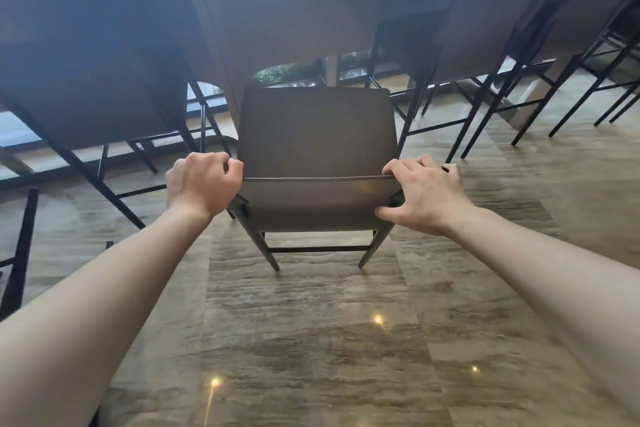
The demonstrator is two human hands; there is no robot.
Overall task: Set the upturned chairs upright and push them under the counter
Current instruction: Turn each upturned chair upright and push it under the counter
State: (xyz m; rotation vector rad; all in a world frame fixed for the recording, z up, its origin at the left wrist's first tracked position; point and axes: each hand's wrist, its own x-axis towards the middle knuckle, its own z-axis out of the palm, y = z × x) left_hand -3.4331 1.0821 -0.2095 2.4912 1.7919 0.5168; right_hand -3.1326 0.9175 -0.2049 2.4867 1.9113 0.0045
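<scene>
Head view: we grip the upright chair (317,135) at its backrest, left hand (202,184) and right hand (424,196) closed on the corners. Its seat is at the counter (277,10) edge; pushing under remains.

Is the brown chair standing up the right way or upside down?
Right way up. The brown chair has its legs down on the floor, seat facing up, and both hands grip its backrest.

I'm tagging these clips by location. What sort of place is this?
Probably a cafe or bar seating area: a long counter, a row of matching tall chairs along it, and a polished stone floor.
</scene>
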